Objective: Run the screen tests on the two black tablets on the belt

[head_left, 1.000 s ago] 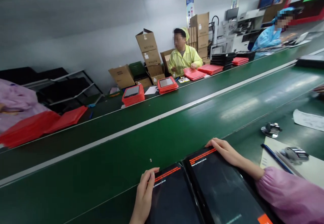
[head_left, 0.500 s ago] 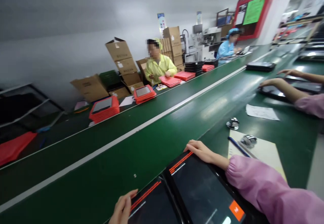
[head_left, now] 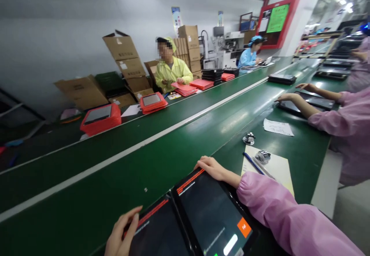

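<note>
Two black tablets lie side by side at the near edge of the green conveyor belt [head_left: 95, 194]. My left hand [head_left: 121, 233] grips the far left corner of the left tablet [head_left: 160, 233], fingers curled over its edge. My right hand [head_left: 211, 168] rests curled on the far corner of the right tablet [head_left: 212, 209], whose screen shows red text, an orange button and a white button. A pink sleeve covers my right arm.
A paper sheet [head_left: 274, 167] with a blue pen [head_left: 252, 162] and small metal clips [head_left: 262, 155] lies to the right. A co-worker in pink [head_left: 343, 121] handles tablets further along. Across the belt, a person in yellow [head_left: 170, 69] sits by red-cased tablets [head_left: 100, 117] and cardboard boxes [head_left: 124, 61].
The view has swung to the right, bringing the pink-sleeved co-worker into sight. Both my hands stay on the far corners of the two tablets.
</note>
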The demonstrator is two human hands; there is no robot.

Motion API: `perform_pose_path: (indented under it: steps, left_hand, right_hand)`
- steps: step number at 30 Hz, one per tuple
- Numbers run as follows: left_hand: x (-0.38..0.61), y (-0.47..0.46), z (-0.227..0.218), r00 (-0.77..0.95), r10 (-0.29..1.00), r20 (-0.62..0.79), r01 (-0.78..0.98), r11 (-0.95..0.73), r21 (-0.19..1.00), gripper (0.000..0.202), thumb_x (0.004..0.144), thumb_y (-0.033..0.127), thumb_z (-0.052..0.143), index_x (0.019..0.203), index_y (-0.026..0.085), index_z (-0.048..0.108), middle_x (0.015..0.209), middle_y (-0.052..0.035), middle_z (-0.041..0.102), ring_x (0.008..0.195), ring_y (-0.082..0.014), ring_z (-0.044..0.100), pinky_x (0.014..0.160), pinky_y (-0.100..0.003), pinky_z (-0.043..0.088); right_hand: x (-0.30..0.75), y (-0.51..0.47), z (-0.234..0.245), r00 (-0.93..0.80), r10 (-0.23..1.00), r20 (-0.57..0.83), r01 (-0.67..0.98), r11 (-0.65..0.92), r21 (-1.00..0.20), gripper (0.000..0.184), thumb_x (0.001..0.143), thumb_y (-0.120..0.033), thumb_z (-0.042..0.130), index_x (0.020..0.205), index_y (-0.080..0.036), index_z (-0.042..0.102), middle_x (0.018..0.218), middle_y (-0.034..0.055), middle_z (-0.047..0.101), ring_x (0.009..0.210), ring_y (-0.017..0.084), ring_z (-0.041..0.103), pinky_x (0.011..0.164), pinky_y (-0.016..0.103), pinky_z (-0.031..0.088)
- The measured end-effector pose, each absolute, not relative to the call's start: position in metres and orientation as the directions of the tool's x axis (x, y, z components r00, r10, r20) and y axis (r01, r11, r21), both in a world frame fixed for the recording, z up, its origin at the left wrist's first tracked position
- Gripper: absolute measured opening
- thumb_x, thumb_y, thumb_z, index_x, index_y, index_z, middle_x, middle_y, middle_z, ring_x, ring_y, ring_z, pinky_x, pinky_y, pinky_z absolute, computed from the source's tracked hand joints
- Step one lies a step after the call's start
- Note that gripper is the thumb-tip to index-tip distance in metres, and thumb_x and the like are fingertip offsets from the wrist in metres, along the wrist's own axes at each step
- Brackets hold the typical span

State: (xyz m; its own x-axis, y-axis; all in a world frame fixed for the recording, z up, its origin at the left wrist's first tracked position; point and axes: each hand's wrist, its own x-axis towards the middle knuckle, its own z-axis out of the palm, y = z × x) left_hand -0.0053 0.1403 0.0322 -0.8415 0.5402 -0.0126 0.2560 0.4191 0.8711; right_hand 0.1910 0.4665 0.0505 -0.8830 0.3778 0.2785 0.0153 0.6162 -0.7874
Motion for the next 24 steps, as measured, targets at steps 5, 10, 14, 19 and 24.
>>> perform_pose_path:
  steps: [5, 10, 14, 19, 24]
  left_hand:
    - [0.035, 0.134, 0.046, -0.888, 0.422, 0.183, 0.334, 0.318, 0.887, 0.068, 0.074, 0.084, 0.063, 0.105, 0.024, 0.074, 0.12, -0.0132, 0.068, 0.121, -0.0333, 0.061, 0.112, -0.05, 0.047]
    - [0.107, 0.072, 0.049, -0.932, 0.36, -0.037, 0.096, 0.346, 0.933, 0.059, 0.08, 0.067, 0.071, 0.123, 0.026, 0.065, 0.138, -0.0116, 0.058, 0.129, -0.0293, 0.057, 0.105, -0.043, 0.054]
    - [0.157, 0.031, 0.056, -0.899, 0.354, -0.258, -0.134, 0.34, 0.931, 0.059, 0.079, 0.062, 0.077, 0.124, 0.025, 0.064, 0.133, -0.0124, 0.061, 0.125, -0.0298, 0.06, 0.101, -0.04, 0.058]
    - [0.178, 0.023, 0.047, -0.902, 0.336, -0.272, -0.166, 0.31, 0.936, 0.066, 0.076, 0.058, 0.08, 0.129, 0.024, 0.06, 0.13, -0.0144, 0.06, 0.122, -0.0305, 0.061, 0.097, -0.039, 0.059]
    - [0.178, 0.025, 0.041, -0.907, 0.33, -0.261, -0.133, 0.364, 0.922, 0.072, 0.076, 0.053, 0.081, 0.138, 0.027, 0.053, 0.13, -0.0132, 0.06, 0.121, -0.0295, 0.061, 0.093, -0.039, 0.061]
  right_hand:
    - [0.212, 0.46, 0.071, -0.825, 0.444, 0.351, 0.002, 0.623, -0.783, 0.073, 0.102, -0.078, 0.031, 0.098, -0.023, 0.078, 0.095, 0.0099, 0.072, 0.093, 0.028, 0.065, 0.09, 0.044, 0.051]
    - [0.267, 0.435, 0.105, -0.827, 0.338, 0.449, -0.101, 0.697, -0.71, 0.029, 0.106, -0.048, 0.055, 0.109, -0.026, 0.074, 0.098, 0.0073, 0.071, 0.092, 0.026, 0.066, 0.087, 0.041, 0.052]
    - [0.301, 0.406, 0.121, -0.844, 0.044, 0.535, -0.264, 0.834, -0.485, 0.021, 0.104, -0.019, 0.057, 0.119, -0.028, 0.069, 0.096, 0.0037, 0.071, 0.084, 0.021, 0.067, 0.076, 0.036, 0.05]
    - [0.309, 0.385, 0.117, -0.862, -0.116, 0.494, -0.345, 0.848, -0.402, 0.027, 0.102, -0.013, 0.054, 0.123, -0.027, 0.066, 0.097, 0.0031, 0.072, 0.085, 0.021, 0.066, 0.078, 0.038, 0.048]
    - [0.313, 0.378, 0.121, -0.865, -0.172, 0.472, -0.373, 0.849, -0.374, 0.024, 0.102, -0.011, 0.052, 0.117, -0.023, 0.066, 0.097, 0.0052, 0.071, 0.086, 0.021, 0.066, 0.081, 0.039, 0.048]
